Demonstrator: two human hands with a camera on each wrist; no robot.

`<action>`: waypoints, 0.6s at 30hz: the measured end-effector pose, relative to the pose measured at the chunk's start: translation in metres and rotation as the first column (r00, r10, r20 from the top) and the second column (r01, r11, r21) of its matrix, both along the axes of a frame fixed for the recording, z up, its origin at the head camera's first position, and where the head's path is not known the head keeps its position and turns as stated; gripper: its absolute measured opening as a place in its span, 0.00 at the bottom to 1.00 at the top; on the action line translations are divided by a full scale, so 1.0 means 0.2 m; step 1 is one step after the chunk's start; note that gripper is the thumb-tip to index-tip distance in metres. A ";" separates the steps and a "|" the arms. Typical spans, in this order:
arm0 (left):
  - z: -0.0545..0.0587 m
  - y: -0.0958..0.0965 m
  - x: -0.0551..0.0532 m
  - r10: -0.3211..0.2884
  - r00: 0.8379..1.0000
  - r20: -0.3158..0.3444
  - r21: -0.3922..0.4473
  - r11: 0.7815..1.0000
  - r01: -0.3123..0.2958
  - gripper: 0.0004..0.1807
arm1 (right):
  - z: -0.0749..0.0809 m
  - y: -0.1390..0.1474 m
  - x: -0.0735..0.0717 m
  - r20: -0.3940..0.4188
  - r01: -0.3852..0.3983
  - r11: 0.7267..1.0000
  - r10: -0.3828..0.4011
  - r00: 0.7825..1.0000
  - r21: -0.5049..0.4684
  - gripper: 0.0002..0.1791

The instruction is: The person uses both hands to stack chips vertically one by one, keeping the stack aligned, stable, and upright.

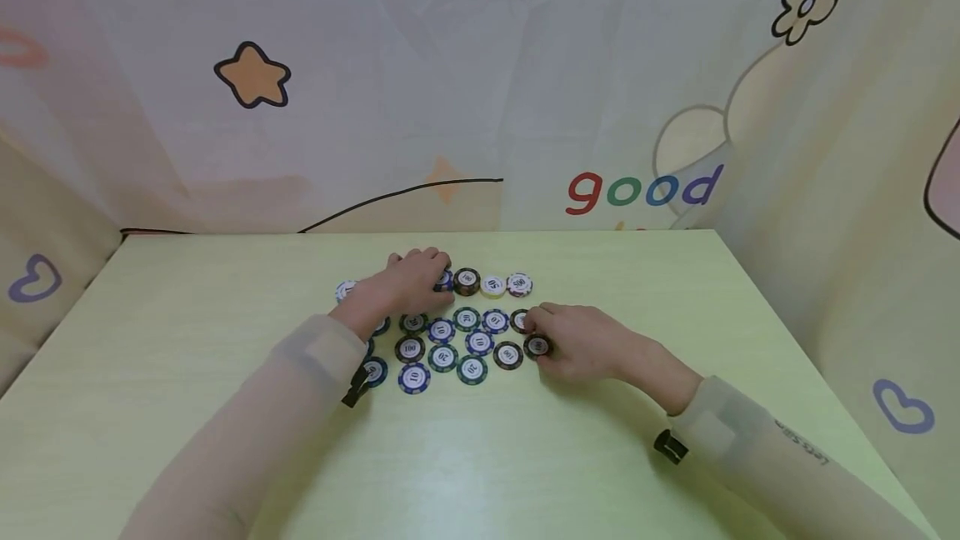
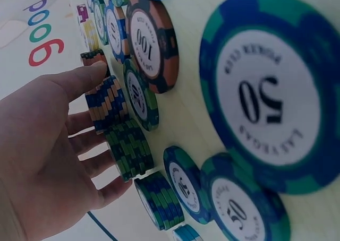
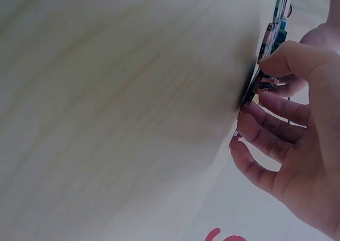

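Poker chips lie flat in loose rows on the table, with a row of chip stacks behind them. My left hand is at the back row, its thumb and fingers around a stack of blue poker chips. In the left wrist view, its other fingers reach behind a stack of green poker chips, and the thumb tip is by a brown stack. My right hand, at the rows' right end, pinches a black poker chip between thumb and fingers. Another dark chip is partly hidden under its fingertips.
Blue, green and dark chips, such as a blue 10 chip, lie between the hands. A yellow-edged stack and a white-and-purple stack stand at the back right. A printed curtain hangs behind the table.
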State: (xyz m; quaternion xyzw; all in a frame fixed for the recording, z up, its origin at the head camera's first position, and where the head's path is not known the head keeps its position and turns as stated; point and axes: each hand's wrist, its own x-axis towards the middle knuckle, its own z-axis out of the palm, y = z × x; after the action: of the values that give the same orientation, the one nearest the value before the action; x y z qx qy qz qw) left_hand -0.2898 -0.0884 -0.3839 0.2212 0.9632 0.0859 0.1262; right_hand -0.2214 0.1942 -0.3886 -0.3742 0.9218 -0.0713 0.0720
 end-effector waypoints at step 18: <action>-0.01 0.05 -0.03 -0.017 0.999 -0.033 -0.050 0.999 0.016 0.33 | 0.02 -0.09 -0.08 -0.044 0.048 0.996 -0.052 0.998 -0.077 0.16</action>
State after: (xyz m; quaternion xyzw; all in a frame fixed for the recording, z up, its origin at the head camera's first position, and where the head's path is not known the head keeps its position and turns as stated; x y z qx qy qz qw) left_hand -0.2948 -0.0780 -0.3858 0.2273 0.9652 0.0570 0.1161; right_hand -0.2382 0.1767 -0.3839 -0.3550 0.9289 -0.0996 0.0345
